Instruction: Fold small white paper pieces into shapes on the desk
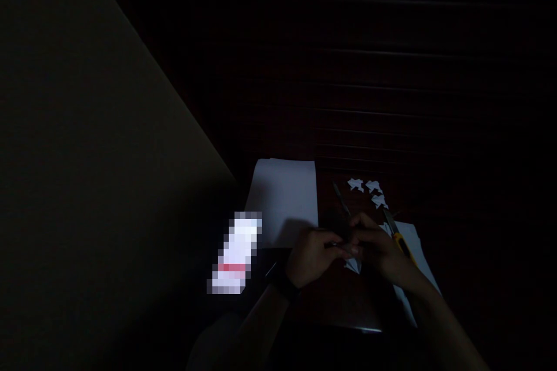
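In dim light, my left hand (310, 252), with a dark band at the wrist, and my right hand (375, 248) meet over the table. Fingers of both are pinched together on a small piece of folded paper (354, 265), whose pale pointed part shows below the fingertips. The rest of it is hidden by the fingers. Just beyond the right hand lies a thin dark pen-like tool (340, 197). Close to the right wrist is a yellow-handled cutting tool (404, 245) with a metal blade, partly covered by the hand.
Several small folded paper shapes (355, 185) lie past my hands. A stack of white sheets (285, 191) is at the left; more paper (415, 243) lies under the yellow-handled tool. A lit, pixelated screen (235, 252) glows left of my left hand. A pale wall (87, 156) rises at left.
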Tool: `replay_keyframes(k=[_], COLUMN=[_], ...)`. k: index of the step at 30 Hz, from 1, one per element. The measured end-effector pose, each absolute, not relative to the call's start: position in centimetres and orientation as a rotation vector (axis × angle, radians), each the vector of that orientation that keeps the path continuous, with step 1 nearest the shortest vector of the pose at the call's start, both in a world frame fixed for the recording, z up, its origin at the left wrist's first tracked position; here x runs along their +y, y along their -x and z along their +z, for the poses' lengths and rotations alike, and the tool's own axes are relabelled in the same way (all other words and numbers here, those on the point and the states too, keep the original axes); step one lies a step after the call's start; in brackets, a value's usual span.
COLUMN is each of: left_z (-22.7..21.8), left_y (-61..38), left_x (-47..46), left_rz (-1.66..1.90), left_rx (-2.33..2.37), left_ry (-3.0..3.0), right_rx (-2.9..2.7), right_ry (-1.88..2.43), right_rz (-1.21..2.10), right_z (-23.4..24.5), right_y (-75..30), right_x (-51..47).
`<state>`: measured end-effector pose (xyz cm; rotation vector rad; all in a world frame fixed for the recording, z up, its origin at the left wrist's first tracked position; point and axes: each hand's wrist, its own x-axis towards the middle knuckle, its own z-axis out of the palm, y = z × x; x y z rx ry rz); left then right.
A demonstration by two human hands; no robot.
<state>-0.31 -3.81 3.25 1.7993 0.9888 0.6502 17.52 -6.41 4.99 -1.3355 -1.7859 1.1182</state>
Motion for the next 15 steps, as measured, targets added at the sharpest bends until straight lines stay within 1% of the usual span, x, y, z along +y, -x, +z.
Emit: replay_keyframes(k=[4, 8, 15], left_z=[2.7, 2.3, 2.0], left_y=[0.2, 0.1, 0.1], left_x=[-3.6, -3.2, -3.2], left_rz=[0.775, 0.941, 0.967], left_rx=[1.102, 1.268, 1.274], left_ry=[-1.714, -1.571, -1.570], right_rx=[-1.663, -1.484, -1.664], right_ry=[1.351, 1.498, 1.502], right_rz=[1.011, 0.943, 0.820], right_z=[5.1, 4.8, 4.1], right_y=[-16.9, -16.0, -14.9], right_x=[-6.4, -6.4, -6.4])
